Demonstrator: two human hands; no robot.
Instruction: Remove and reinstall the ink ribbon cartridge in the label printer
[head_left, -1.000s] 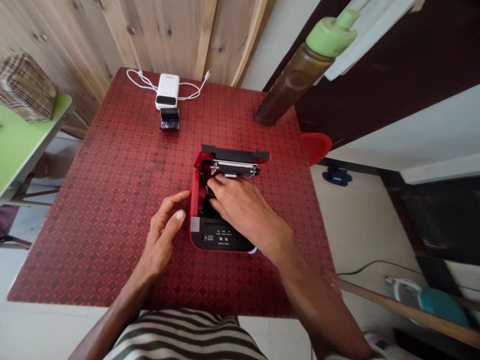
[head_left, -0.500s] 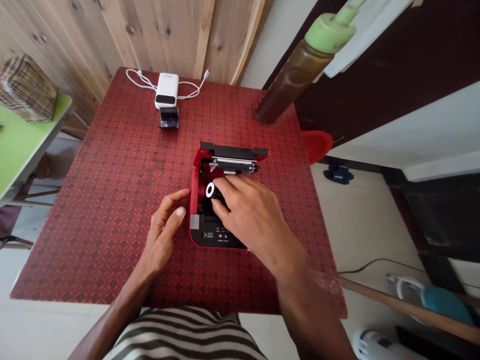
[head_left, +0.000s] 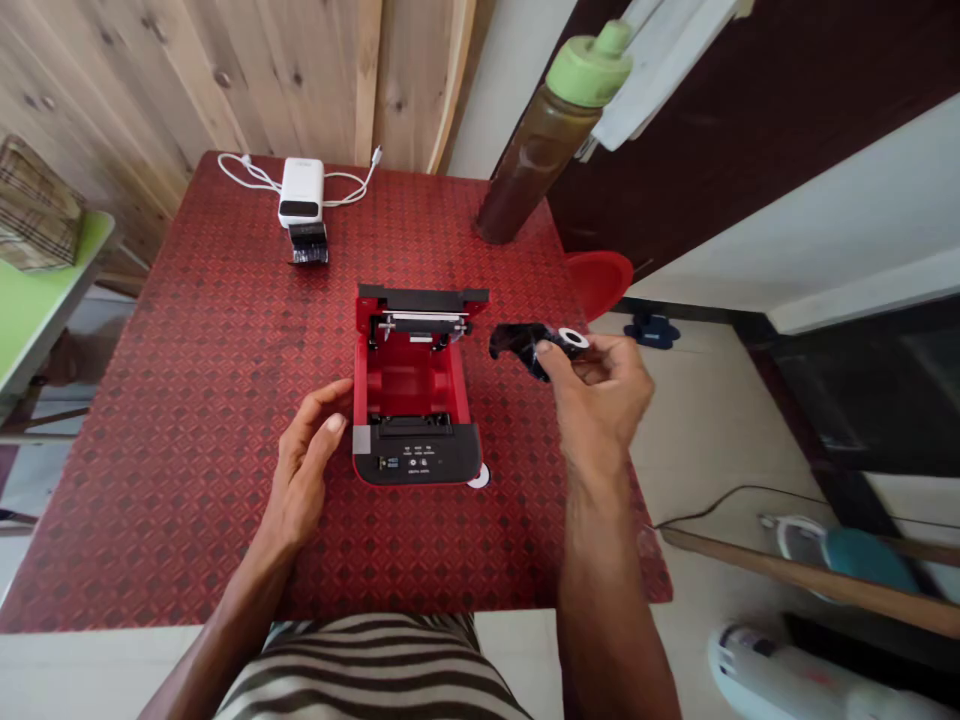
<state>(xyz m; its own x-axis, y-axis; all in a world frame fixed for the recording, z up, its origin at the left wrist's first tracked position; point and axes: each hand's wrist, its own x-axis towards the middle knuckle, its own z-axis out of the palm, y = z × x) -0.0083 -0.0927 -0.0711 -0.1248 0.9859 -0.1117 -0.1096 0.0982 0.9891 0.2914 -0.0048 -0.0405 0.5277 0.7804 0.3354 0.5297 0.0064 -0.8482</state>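
Note:
A red and black label printer (head_left: 416,455) stands on the table with its lid (head_left: 424,300) raised. Its red inner bay (head_left: 407,385) shows no roll inside. My left hand (head_left: 306,465) is open at the printer's left side, fingertips at or very near the casing. To the right of the printer, my right hand (head_left: 600,390) grips a small paper roll (head_left: 574,340) with a white core and glossy black wrapping. A loose black flap (head_left: 517,342) of it points left. A white round piece (head_left: 480,476) peeks out at the printer's front right corner.
At the back of the red patterned table (head_left: 225,500) lie a white power bank (head_left: 302,185) with a white cable (head_left: 352,190), and a black roll piece (head_left: 308,243). A tall brown bottle (head_left: 536,150) with a green cap stands at the back right. A red stool (head_left: 600,280) is beyond.
My right hand has lifted the roll out of the printer bay and carried it right. The left hand stays by the printer. The whole view has shifted slightly.

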